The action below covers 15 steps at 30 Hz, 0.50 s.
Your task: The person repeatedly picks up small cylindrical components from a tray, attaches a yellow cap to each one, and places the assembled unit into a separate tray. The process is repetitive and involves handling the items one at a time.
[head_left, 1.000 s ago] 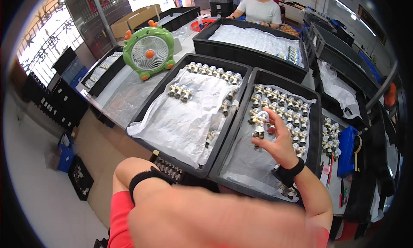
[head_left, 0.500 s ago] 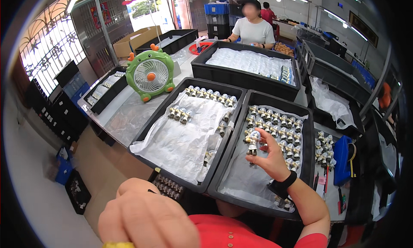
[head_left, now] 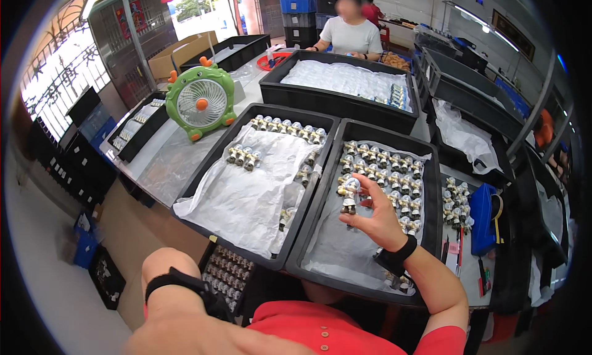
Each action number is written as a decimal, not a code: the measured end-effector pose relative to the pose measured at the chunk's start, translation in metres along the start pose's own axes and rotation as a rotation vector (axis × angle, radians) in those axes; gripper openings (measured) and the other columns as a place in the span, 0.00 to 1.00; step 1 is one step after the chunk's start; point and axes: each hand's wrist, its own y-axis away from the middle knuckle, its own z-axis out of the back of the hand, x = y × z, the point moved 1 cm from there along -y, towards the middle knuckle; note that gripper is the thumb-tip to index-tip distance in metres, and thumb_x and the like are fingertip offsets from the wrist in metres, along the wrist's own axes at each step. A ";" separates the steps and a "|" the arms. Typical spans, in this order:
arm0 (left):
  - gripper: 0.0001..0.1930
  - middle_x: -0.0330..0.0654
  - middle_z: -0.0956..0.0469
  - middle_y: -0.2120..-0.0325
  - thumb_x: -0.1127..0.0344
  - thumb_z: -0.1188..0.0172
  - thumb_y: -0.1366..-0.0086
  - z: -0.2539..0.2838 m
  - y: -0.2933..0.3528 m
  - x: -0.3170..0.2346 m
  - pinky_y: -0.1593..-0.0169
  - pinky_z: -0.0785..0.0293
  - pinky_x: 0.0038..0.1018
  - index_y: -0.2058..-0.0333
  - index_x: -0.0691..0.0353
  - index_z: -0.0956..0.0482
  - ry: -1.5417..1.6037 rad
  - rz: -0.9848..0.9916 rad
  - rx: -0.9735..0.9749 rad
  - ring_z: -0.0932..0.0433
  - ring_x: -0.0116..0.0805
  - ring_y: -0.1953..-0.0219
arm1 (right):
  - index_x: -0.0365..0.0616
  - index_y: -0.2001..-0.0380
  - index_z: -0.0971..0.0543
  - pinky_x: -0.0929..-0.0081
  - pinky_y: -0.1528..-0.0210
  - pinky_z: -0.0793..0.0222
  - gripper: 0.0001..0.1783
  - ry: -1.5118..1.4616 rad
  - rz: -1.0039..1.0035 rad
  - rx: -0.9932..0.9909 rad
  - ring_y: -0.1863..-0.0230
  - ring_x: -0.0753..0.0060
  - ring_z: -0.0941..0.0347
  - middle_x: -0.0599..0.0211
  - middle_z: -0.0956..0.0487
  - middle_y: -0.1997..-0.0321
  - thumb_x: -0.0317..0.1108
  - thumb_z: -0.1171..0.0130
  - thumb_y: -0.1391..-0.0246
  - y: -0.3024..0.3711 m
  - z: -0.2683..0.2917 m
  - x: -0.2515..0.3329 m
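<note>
Head view: the right hand [head_left: 381,224] has its grip pinching a figurine [head_left: 350,196] over the right black tray [head_left: 433,232]; light, even pressure should spare its finish; the left hand [head_left: 203,338] is cut off, grip unclear

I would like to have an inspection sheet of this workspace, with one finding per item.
Surface: pale table, bearing black trays.
Things: small figures in two paper-lined trays; more clustered right of them.
Clutter: green fan, blue case.
Left grip: left hand blurred at lower edge; hold unclear.
Right grip: right hand pinches one figure above the right tray.
Cables: possibly a thin cord above the fan.
Surroundings: another person across the table; stacked crates behind.
</note>
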 end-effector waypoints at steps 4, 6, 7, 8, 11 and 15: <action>0.15 0.51 0.21 0.59 0.73 0.46 0.38 0.008 0.015 -0.023 0.38 0.47 0.41 0.53 0.53 0.23 0.023 0.071 0.027 0.25 0.42 0.51 | 0.48 0.43 0.35 0.72 0.53 0.34 0.41 0.034 0.013 -0.002 0.51 0.68 0.33 0.65 0.30 0.51 0.38 0.29 0.62 0.000 -0.001 0.002; 0.13 0.47 0.20 0.59 0.73 0.47 0.38 0.001 0.023 -0.030 0.39 0.46 0.41 0.55 0.53 0.21 0.030 0.049 -0.064 0.24 0.39 0.51 | 0.49 0.43 0.35 0.71 0.53 0.34 0.41 0.040 0.031 0.007 0.51 0.68 0.33 0.65 0.30 0.50 0.38 0.29 0.62 0.000 -0.001 0.002; 0.13 0.46 0.20 0.59 0.73 0.48 0.38 -0.001 0.026 -0.033 0.39 0.45 0.40 0.57 0.53 0.20 0.044 0.053 -0.097 0.24 0.38 0.52 | 0.49 0.43 0.35 0.71 0.53 0.34 0.41 0.044 0.034 0.010 0.51 0.68 0.33 0.65 0.30 0.50 0.39 0.29 0.62 0.000 0.000 0.001; 0.13 0.44 0.20 0.59 0.73 0.48 0.38 0.000 0.026 -0.038 0.40 0.44 0.40 0.58 0.53 0.20 0.066 0.089 -0.103 0.24 0.36 0.52 | 0.49 0.43 0.35 0.71 0.54 0.34 0.41 0.041 0.031 0.008 0.51 0.68 0.32 0.65 0.30 0.51 0.39 0.29 0.62 -0.001 0.000 0.001; 0.11 0.39 0.20 0.59 0.73 0.48 0.38 0.016 0.009 -0.021 0.42 0.41 0.37 0.60 0.52 0.19 0.172 -0.109 0.000 0.24 0.31 0.52 | 0.49 0.42 0.35 0.72 0.53 0.34 0.42 0.037 0.023 0.018 0.50 0.68 0.32 0.65 0.30 0.51 0.38 0.29 0.62 -0.001 -0.002 0.004; 0.07 0.41 0.31 0.79 0.64 0.47 0.39 0.020 -0.002 0.023 0.62 0.32 0.33 0.68 0.62 0.30 0.061 -0.154 -0.520 0.31 0.39 0.77 | 0.49 0.41 0.36 0.72 0.52 0.34 0.43 0.046 -0.005 0.030 0.48 0.70 0.33 0.66 0.29 0.49 0.36 0.29 0.63 0.000 -0.001 0.004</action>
